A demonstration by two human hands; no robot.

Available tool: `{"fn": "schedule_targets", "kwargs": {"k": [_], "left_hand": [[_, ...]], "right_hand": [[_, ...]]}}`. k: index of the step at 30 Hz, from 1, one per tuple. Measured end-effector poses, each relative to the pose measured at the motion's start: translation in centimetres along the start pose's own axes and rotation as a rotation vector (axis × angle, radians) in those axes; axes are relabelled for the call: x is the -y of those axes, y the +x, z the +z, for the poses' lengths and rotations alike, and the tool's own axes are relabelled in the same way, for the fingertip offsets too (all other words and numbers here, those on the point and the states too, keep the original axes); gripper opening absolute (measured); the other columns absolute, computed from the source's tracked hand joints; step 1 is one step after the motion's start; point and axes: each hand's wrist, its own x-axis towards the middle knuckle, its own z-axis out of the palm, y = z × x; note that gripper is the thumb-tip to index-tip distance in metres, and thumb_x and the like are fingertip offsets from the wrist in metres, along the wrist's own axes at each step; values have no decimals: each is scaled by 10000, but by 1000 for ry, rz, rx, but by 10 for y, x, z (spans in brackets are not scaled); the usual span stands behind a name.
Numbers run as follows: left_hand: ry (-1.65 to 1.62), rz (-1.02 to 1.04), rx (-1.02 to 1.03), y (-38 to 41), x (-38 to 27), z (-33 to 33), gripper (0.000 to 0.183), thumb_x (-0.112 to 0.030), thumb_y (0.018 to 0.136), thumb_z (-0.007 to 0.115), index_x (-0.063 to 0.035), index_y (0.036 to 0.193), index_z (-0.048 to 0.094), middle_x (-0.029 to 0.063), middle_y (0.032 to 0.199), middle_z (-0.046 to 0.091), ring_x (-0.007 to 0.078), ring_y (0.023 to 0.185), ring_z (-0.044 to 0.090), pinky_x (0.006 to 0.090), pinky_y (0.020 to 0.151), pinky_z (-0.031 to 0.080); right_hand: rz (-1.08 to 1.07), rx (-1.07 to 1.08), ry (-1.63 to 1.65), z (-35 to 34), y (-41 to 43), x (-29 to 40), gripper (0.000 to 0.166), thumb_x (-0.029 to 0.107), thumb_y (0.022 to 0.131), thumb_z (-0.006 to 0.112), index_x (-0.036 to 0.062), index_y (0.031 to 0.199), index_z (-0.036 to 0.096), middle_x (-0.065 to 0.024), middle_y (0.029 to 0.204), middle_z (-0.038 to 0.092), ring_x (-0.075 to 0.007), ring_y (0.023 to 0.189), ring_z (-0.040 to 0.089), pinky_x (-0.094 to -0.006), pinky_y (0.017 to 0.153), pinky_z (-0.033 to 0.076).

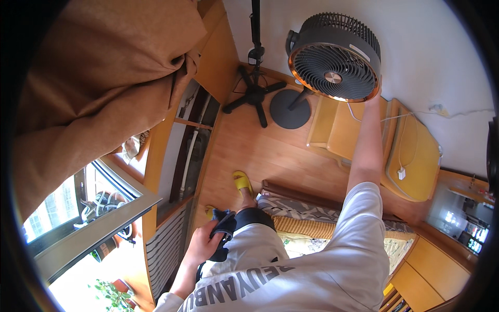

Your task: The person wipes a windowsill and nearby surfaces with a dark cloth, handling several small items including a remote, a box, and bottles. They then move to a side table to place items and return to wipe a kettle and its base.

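Note:
A dark, crumpled cloth [223, 234] is bunched in my left hand [202, 242], close to my lap. My right arm stretches out to the right side of a dark grey pedestal fan [334, 58] with a copper-coloured rim. The fan's head hides most of my right hand [374, 91], so its fingers and grip cannot be made out. The fan's head tilts on a pole above its round base [290, 109], which rests on the wooden floor.
A black stand with splayed legs [255, 95] is left of the fan base. A yellow wooden chair [411, 156] with a white cable and plug stands right. An open window frame [105, 226], brown curtain [109, 70], potted plant [113, 294] and bed edge [304, 226] surround me.

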Motion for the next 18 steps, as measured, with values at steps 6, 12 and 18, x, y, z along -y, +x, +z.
{"fn": "schedule_targets", "kwargs": {"k": [6,12,18], "left_hand": [[-18,-4,33,5,2,7,221,-122,840,644,0,1021,612,244,833,644,424,815,642,410,694,506],[-20,26,67,2,5,5,225,-138,842,642,-2,1019,612,245,826,642,424,813,643,415,693,506],[26,57,42,-14,3,7,232,-150,847,640,-14,1032,608,248,833,639,430,824,634,436,697,503]], "right_hand": [[-22,-201,38,24,-20,-7,427,389,926,560,13,1117,620,-113,1044,683,-252,900,656,-405,803,527],[-164,-311,6,1,-29,-26,397,374,886,625,-18,900,687,-75,888,671,-188,770,634,-340,719,502],[-500,-502,-235,9,-111,-71,648,484,1028,410,-77,1349,453,-153,1383,476,-223,1267,465,-363,1085,350]]}}
